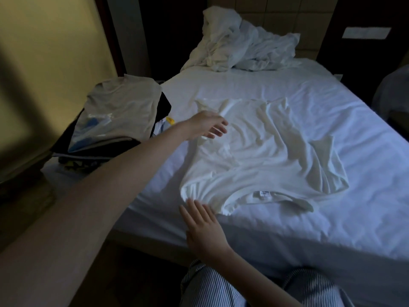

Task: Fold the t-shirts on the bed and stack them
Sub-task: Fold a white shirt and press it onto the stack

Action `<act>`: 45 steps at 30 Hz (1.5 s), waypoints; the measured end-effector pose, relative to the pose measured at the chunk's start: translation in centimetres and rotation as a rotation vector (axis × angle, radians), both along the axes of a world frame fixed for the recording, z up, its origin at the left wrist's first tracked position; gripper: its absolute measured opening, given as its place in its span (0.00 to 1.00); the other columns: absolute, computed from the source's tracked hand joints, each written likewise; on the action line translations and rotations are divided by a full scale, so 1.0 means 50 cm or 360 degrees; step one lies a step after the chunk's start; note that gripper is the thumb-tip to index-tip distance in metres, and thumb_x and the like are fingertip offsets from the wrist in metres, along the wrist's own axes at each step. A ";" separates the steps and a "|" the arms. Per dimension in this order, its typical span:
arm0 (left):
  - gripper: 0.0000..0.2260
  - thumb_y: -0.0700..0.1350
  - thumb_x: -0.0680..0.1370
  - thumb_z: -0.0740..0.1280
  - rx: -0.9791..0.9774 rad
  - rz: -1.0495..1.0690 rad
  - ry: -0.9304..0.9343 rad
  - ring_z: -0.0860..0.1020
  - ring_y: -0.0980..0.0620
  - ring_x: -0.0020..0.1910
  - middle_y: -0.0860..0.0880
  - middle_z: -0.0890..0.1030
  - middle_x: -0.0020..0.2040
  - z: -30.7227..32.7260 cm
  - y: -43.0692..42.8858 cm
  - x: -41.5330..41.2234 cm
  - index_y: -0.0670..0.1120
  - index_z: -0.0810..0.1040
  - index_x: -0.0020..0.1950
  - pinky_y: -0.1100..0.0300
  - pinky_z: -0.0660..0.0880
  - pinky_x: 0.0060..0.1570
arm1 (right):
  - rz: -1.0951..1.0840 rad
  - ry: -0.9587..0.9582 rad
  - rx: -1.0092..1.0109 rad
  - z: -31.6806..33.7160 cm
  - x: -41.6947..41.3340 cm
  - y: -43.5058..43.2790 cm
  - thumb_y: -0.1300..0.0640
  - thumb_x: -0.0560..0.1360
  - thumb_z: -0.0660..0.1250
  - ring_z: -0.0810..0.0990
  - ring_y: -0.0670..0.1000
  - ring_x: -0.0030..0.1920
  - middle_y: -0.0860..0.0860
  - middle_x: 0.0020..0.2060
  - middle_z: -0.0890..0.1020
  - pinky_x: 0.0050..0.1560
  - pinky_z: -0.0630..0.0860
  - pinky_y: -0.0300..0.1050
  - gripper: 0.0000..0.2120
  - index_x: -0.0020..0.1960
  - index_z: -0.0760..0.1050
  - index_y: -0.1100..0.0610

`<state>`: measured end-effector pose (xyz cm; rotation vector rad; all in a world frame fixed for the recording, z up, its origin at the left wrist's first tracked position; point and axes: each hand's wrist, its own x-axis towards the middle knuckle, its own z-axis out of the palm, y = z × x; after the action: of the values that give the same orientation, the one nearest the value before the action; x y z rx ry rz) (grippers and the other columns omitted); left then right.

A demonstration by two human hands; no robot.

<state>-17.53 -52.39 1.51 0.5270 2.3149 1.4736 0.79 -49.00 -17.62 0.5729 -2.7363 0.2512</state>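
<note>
A white t-shirt (261, 151) lies spread and wrinkled on the bed (332, 218), its collar with a label toward me and its hem away. My left hand (210, 125) reaches over the shirt's far left side, fingers apart, holding nothing. My right hand (203, 227) hovers flat at the near left shoulder of the shirt, fingers spread, just touching the fabric edge. A stack of folded t-shirts (117, 120), a beige one on top, sits at the bed's left edge.
Crumpled white bedding (241, 45) is heaped at the head of the bed. A yellowish wall (48, 52) stands to the left. My striped trousers (221, 289) press against the bed's near edge. Dark furniture is at the far right.
</note>
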 end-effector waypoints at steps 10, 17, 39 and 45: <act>0.23 0.55 0.83 0.43 -0.1407 -0.0221 0.0963 0.47 0.52 0.77 0.54 0.47 0.78 -0.271 0.000 0.046 0.54 0.47 0.78 0.51 0.44 0.74 | 0.0130 0.0131 0.0050 0.005 0.007 0.022 0.49 0.63 0.58 0.79 0.53 0.59 0.53 0.58 0.81 0.57 0.75 0.47 0.22 0.52 0.82 0.48; 0.24 0.56 0.78 0.54 -0.0554 -0.0281 0.1224 0.72 0.45 0.67 0.42 0.76 0.65 -0.254 0.076 0.135 0.43 0.78 0.63 0.49 0.64 0.69 | 0.0223 0.0452 -0.0399 0.075 0.008 0.165 0.60 0.65 0.60 0.79 0.54 0.46 0.52 0.46 0.83 0.50 0.70 0.44 0.15 0.47 0.80 0.56; 0.12 0.51 0.78 0.59 -0.0680 -0.0404 0.0758 0.76 0.48 0.46 0.47 0.79 0.44 -0.163 0.338 0.133 0.46 0.77 0.42 0.55 0.71 0.48 | -0.0631 0.0503 -0.0372 0.086 0.070 0.546 0.47 0.78 0.55 0.79 0.55 0.48 0.51 0.51 0.83 0.48 0.68 0.47 0.19 0.54 0.81 0.55; 0.13 0.51 0.76 0.61 -0.0561 -0.0356 0.0650 0.77 0.45 0.47 0.43 0.81 0.46 -0.145 0.562 0.133 0.44 0.80 0.47 0.57 0.71 0.48 | -0.1501 -0.0084 -0.0959 0.108 0.008 0.662 0.44 0.79 0.54 0.63 0.55 0.69 0.50 0.66 0.72 0.68 0.54 0.50 0.20 0.64 0.72 0.52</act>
<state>-10.90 -24.27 -5.73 1.0177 2.6334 0.8889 1.19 -15.90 -12.25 -0.8577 -2.4508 0.7766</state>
